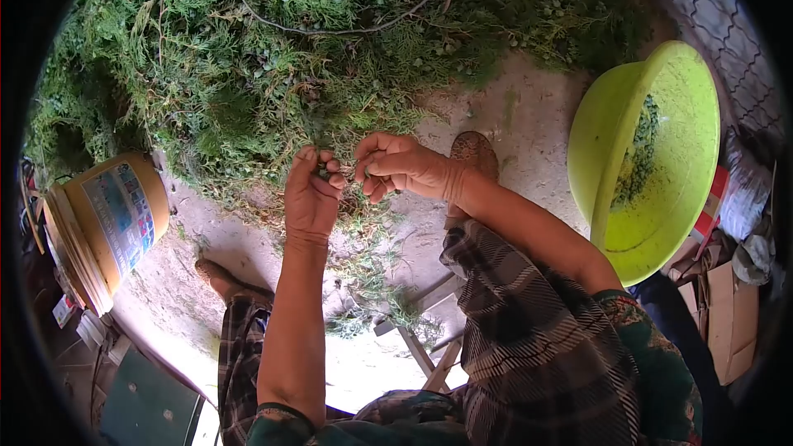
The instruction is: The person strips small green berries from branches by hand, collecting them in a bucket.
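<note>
Both hands are raised close together near the middle of the view, just in front of the pile of green conifer branches (pixel 248 74). My left hand (pixel 314 190) has its fingers curled and pinched around something too small to make out. Just right of it, my right hand (pixel 401 167) is also closed, thumb and fingers pressed together, with its contents hidden. A narrow gap separates the hands. The lime-green basin (pixel 586 140), tilted at the right, holds small green pieces (pixel 640 157) on its inner side.
A yellow bucket (pixel 153 206) with a label lies at the left. Loose green sprigs (pixel 363 272) are scattered on the floor (pixel 537 107) between the feet. Wooden legs (pixel 421 355) stand below. Cardboard (pixel 733 314) and plastic bags (pixel 743 190) are at the far right.
</note>
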### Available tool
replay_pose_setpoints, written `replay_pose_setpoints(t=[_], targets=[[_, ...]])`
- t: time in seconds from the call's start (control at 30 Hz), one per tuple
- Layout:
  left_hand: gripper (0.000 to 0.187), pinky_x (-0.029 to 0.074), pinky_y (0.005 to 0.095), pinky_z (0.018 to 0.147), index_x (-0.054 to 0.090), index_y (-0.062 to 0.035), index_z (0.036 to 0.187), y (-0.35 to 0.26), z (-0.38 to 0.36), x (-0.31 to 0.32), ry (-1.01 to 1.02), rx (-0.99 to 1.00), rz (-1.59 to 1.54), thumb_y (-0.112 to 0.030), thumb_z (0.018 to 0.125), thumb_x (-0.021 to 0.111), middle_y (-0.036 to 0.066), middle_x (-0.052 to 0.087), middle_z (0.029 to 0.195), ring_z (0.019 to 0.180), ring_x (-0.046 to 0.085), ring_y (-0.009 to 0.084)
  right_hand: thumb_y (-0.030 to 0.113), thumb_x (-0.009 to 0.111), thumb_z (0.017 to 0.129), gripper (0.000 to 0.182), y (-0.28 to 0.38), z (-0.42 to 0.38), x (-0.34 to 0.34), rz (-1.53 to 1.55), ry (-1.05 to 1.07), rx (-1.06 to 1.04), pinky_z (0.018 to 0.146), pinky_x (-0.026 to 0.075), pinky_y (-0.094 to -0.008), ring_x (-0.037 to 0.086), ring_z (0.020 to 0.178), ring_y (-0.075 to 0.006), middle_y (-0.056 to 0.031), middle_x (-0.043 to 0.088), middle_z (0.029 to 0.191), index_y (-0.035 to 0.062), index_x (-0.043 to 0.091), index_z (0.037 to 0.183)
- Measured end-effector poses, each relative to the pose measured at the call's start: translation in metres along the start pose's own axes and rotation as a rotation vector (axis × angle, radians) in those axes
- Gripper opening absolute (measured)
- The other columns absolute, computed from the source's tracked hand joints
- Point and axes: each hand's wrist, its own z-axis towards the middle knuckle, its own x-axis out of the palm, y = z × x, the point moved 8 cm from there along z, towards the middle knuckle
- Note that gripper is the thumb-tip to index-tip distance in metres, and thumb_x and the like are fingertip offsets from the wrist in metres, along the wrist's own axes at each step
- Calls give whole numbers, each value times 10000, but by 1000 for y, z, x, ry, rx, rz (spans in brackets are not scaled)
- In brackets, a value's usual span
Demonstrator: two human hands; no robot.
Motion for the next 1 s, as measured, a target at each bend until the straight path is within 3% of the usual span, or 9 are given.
replay_pose_setpoints(t=[0.17, 0.4, 0.47, 0.57, 0.6, 0.7, 0.83, 0.9, 1.0], targets=[[80, 453, 236, 594, 495, -85, 1000, 11, -24, 10, 63, -78, 24, -127, 933, 482, 54, 574, 862, 732, 535, 126, 291, 615, 882, 251, -16, 10, -13, -150, -204, 98, 699, 537, -332, 636, 793, -157, -42, 611, 855, 53, 578, 952], [140, 428, 217, 569, 523, -66, 1025, 22, -50, 19, -78, -56, 216, -176, 944, 491, 7, 559, 838, 700, 504, 87, 419, 520, 916, 367, -29, 7, 3, -19, -170, 125, 668, 517, -338, 608, 701, -137, -37, 607, 805, 59, 591, 914], [187, 476, 243, 668, 545, -30, 1061, 26, -51, 11, -123, -58, 456, -166, 936, 513, 45, 596, 938, 790, 562, 121, 378, 522, 925, 340, -44, 5, -3, 178, -126, 205, 671, 519, -343, 616, 800, -161, -55, 627, 868, 47, 593, 953], [187, 481, 303, 823, 622, -27, 1052, 15, -60, 69, 293, 351, 1166, -95, 891, 555, 101, 629, 1049, 966, 598, 194, 368, 506, 927, 323, -53, 8, -9, 311, -160, 251, 678, 523, -379, 614, 838, -174, -60, 629, 867, 59, 599, 950], [187, 481, 303, 823, 622, -27, 1052, 10, -60, 75, 292, 351, 1166, -95, 891, 555, 101, 629, 1049, 966, 598, 194, 368, 506, 927, 323, -49, 5, -6, 312, -160, 252, 678, 523, -379, 614, 838, -174, -60, 629, 867, 59, 599, 950], [173, 494, 304, 693, 657, -30, 986, -21, -45, 57, -188, 286, 1282, -76, 866, 541, 122, 668, 919, 777, 635, 183, 333, 540, 909, 265, -42, -4, -17, 237, -261, 247, 624, 539, -396, 610, 708, -161, -65, 619, 837, 73, 593, 920], [172, 490, 340, 643, 668, -31, 937, -23, 7, 34, -269, 548, 1505, -140, 833, 584, 135, 674, 857, 706, 645, 238, 334, 549, 909, 275, -45, -3, -28, 177, -277, 250, 572, 542, -354, 582, 635, -140, -54, 597, 812, 60, 584, 900], [221, 492, 367, 654, 664, -29, 908, -18, 21, 29, -455, 341, 1735, -209, 786, 628, 153, 669, 838, 728, 649, 289, 357, 547, 912, 311, -43, -9, -26, 45, -354, 276, 541, 536, -315, 559, 620, -121, -41, 575, 790, 48, 578, 900], [224, 488, 390, 661, 666, -36, 873, -16, 22, 34, -537, 263, 1644, -229, 767, 626, 152, 672, 811, 744, 654, 299, 384, 557, 905, 322, -39, -13, -27, -53, -377, 276, 582, 543, -346, 568, 630, -110, -26, 578, 769, 63, 572, 880]])
